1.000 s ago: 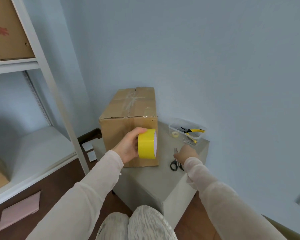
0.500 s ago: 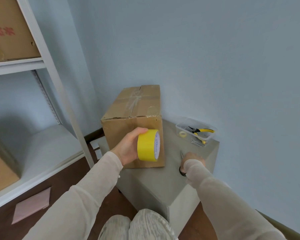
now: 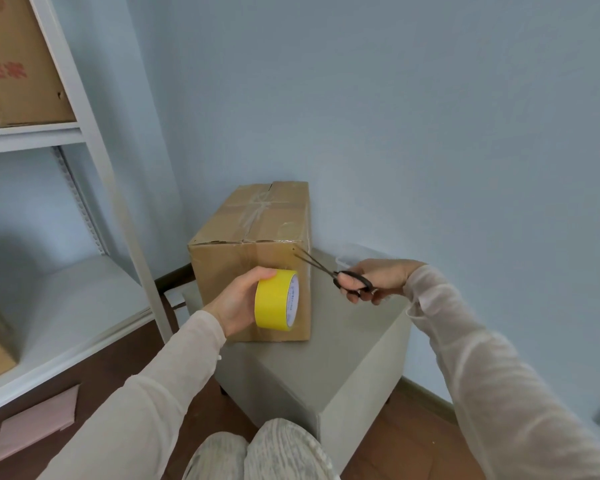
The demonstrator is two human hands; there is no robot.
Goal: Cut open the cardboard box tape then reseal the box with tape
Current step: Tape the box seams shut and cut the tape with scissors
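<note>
**Opening stage of the task.** The cardboard box (image 3: pixel 222 268) is being carried by the stool (image 3: pixel 343 351), along the far left edge of its top. Its flaps are shut, and the old clear tape (image 3: pixel 257 211) is lying wrinkled and apparently uncut along the top seam.

The scissors (image 3: pixel 321 266) are being gripped by the right hand (image 3: pixel 378 277), with fingers curled through the black loops. The thin, slightly parted blades are being pointed at the upper right corner of the box's near face; whether the tips are touching it cannot be told. The cut is therefore judged as only being started, and the whole of the resealing is being left for later.

A tape roll (image 3: pixel 274 301) is being clasped round its rim by the left hand (image 3: pixel 238 301), thumb over the top, just in front of the near face.

- **Roll:** a wide, smooth, bright yellow ring with a white printed inner side.
- **Box:** matt brown board, scuffed and dented at its edges.
- **Stool:** a pale grey cube, covered in what looks like dull fabric.
- **Plastic tub (image 3: pixel 347 259):** clear, and partly hidden behind the right hand, near the far right corner.
</note>
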